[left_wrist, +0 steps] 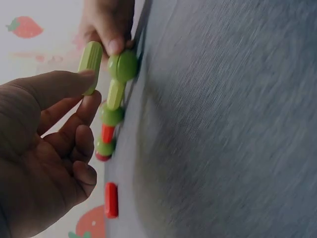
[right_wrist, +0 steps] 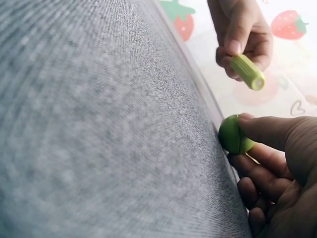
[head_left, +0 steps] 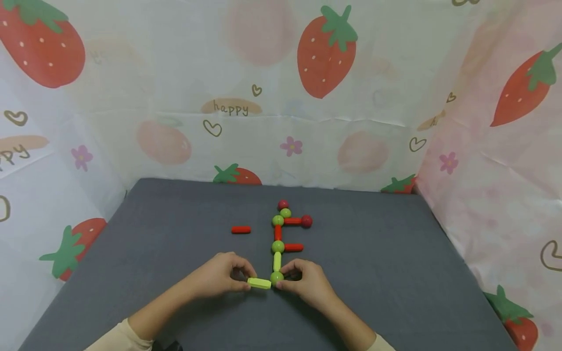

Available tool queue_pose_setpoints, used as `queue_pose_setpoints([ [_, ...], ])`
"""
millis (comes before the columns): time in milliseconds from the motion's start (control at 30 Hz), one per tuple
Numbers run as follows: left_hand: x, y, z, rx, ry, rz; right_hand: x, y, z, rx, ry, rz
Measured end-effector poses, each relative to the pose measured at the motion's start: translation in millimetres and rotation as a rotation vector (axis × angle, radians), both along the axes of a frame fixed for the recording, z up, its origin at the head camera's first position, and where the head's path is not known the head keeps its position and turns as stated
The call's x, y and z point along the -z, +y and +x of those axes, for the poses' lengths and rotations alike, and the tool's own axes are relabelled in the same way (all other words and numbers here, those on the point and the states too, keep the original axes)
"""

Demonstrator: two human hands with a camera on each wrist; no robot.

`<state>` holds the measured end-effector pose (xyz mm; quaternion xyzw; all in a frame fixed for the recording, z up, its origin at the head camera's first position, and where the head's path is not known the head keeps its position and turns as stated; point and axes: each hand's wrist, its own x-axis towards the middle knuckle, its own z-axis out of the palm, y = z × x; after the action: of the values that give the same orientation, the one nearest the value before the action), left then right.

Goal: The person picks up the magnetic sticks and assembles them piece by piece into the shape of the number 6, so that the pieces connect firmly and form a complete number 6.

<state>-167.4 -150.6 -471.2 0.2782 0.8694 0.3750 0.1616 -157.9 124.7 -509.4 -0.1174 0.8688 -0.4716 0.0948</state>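
Observation:
My left hand (head_left: 219,277) pinches a yellow-green rod (head_left: 260,283) between thumb and fingers, one end pointing at a green ball (head_left: 276,279). A gap shows between that rod and the ball in the right wrist view. Thumb and fingers of my right hand (head_left: 312,283) grip this ball, the near end of a chain lying on the table. Beyond it come another yellow-green rod (head_left: 277,262), a second green ball (head_left: 278,246), a red rod (head_left: 278,232) and a further green ball (head_left: 278,221). A red side rod (head_left: 293,247) sticks out rightward from the second ball.
From the farther ball a red rod (head_left: 292,221) leads right to a red ball (head_left: 306,221). A small green ball (head_left: 285,213) and a red ball (head_left: 283,204) sit at the far end. One loose red rod (head_left: 241,229) lies left on the grey tabletop (head_left: 373,253).

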Motion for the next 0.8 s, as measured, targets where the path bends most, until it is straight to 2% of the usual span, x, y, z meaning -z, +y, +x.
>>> queue_pose_setpoints([
  [133,6.7,9.3,6.1,0.04,-0.048,0.021,-0.1,1,0.9,0.0,0.003,0.003],
  [333,17.5,21.9,9.4,0.073,-0.086,0.027,-1.5,1,2.6,0.001,0.001,0.0],
  [600,26.2,32.8,13.1,0.085,-0.099,0.032,-2.1,1,1.6,-0.006,-0.022,-0.009],
  [800,27.4,38.2,15.3,0.07,-0.063,0.032,-2.0,0,-0.4,-0.005,-0.036,-0.016],
])
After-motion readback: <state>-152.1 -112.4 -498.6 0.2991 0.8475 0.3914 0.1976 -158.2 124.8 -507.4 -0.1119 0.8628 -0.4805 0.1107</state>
